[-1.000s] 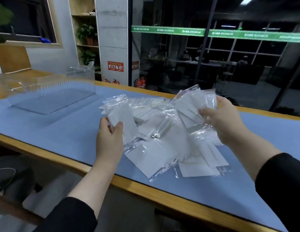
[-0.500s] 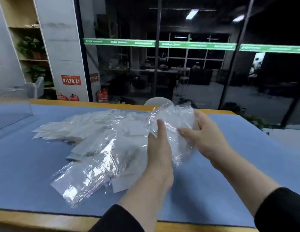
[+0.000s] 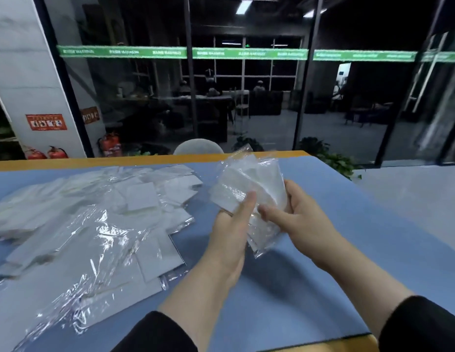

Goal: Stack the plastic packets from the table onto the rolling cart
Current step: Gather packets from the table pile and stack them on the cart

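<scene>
A small bundle of clear plastic packets (image 3: 249, 184) with white inserts is held upright above the blue table mat (image 3: 323, 262). My left hand (image 3: 231, 229) grips the bundle's near side, thumb up against it. My right hand (image 3: 297, 214) holds its right edge, fingers curled behind. A loose pile of more packets (image 3: 94, 219) lies spread across the left half of the mat. The rolling cart is out of view.
The mat covers a wooden table whose far edge (image 3: 145, 158) runs in front of a glass wall. A white chair back (image 3: 198, 147) shows just beyond that edge. Potted plants (image 3: 335, 158) stand past the right corner. Red extinguishers (image 3: 109, 144) sit on the floor at left.
The view has swung right, so the clear box left the frame. Both hands came together and now hold one bundle of packets off the pile, to its right.
</scene>
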Available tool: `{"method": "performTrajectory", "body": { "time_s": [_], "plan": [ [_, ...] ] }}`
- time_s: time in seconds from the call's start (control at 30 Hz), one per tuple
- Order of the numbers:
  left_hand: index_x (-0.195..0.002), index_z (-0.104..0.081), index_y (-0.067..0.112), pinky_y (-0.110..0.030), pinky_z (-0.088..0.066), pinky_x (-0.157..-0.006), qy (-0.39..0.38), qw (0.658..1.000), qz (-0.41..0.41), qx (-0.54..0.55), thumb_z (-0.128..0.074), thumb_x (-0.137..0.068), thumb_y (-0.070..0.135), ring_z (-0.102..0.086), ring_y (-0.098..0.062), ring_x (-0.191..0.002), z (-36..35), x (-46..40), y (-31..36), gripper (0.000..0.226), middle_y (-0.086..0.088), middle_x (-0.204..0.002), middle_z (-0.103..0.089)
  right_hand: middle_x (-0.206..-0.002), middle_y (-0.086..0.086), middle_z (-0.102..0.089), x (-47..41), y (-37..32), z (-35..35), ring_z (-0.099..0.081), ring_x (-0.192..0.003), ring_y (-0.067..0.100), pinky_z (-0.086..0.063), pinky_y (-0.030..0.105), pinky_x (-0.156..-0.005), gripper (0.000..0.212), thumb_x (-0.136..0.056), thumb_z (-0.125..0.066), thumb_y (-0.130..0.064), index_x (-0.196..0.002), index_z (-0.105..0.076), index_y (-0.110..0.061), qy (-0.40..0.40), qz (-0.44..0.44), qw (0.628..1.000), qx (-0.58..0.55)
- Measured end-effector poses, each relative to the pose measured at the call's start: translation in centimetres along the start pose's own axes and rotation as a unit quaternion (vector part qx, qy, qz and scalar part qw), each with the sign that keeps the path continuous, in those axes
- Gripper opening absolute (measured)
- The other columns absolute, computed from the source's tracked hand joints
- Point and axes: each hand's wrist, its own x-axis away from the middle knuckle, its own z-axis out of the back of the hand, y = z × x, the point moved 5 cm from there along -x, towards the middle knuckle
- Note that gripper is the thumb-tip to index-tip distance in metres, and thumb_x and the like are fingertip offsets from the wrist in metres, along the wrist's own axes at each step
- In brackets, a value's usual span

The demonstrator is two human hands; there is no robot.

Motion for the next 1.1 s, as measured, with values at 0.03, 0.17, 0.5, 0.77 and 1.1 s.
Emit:
{"method": "performTrajectory", "body": {
  "time_s": [0.03, 0.17, 0.5, 0.77, 1.1],
  "plan": [
    [-0.130, -0.064, 0.013, -0.037, -0.056, -0.088, 0.010, 1.000, -0.018, 0.000, -0.063, -0.091, 0.052, -0.070, -0.026, -0.111, 0.3, -0.1, 0.3, 0.055, -0.010, -0.118, -0.074, -0.101, -0.007, -0.073, -0.2, -0.1, 0.6, -0.070, -0.093, 0.013, -0.055, 0.028, -0.079, 0.029, -0.091, -0.074, -0.016, -0.115, -0.061, -0.026, 0.004, 0.010, 1.000, 0.022],
    [-0.120, -0.061, 0.028, -0.031, -0.049, -0.076, 0.191, 0.976, -0.100, 0.027, -0.046, -0.077, 0.083, -0.069, -0.016, -0.093, 3.6, -0.4, 2.4, 0.071, -0.007, -0.113, -0.074, -0.098, -0.030, -0.063, -0.5, -1.4, 2.2, -0.060, -0.088, -0.003, -0.049, 0.020, -0.076, 0.034, -0.089, -0.074, -0.027, -0.115, -0.057, -0.038, -0.033, 0.070, 0.967, 0.243],
    [-0.084, -0.062, 0.005, -0.027, -0.032, -0.064, 0.097, 0.966, -0.070, -0.229, -0.060, -0.088, 0.067, -0.043, -0.010, -0.072, 2.0, 0.1, 1.4, 0.062, 0.004, -0.078, -0.050, -0.121, -0.028, -0.048, 1.0, 2.6, 1.2, -0.053, -0.112, 0.005, -0.051, 0.040, -0.086, 0.054, -0.081, -0.065, -0.061, -0.130, -0.049, -0.047, -0.037, 0.130, 0.901, 0.412],
    [-0.081, -0.067, 0.017, -0.022, -0.037, -0.060, 0.162, 0.950, -0.089, -0.252, -0.059, -0.097, 0.030, -0.051, -0.011, -0.072, 1.9, -1.1, 0.8, 0.022, 0.012, -0.073, -0.061, -0.131, -0.023, -0.041, 1.2, 4.0, 2.0, -0.047, -0.118, -0.004, -0.038, 0.011, -0.096, 0.067, -0.074, -0.081, -0.051, -0.133, -0.050, -0.041, 0.016, 0.132, 0.943, 0.305],
    [-0.075, -0.066, 0.013, -0.024, -0.039, -0.060, 0.204, 0.956, -0.077, -0.194, -0.061, -0.094, 0.031, -0.049, -0.013, -0.067, 2.2, -1.1, 0.6, 0.027, 0.010, -0.067, -0.059, -0.125, -0.024, -0.043, 1.2, 4.8, 2.6, -0.048, -0.115, -0.006, -0.036, 0.008, -0.093, 0.057, -0.074, -0.086, -0.042, -0.121, -0.055, -0.041, 0.021, 0.128, 0.951, 0.282]
  ]
}}
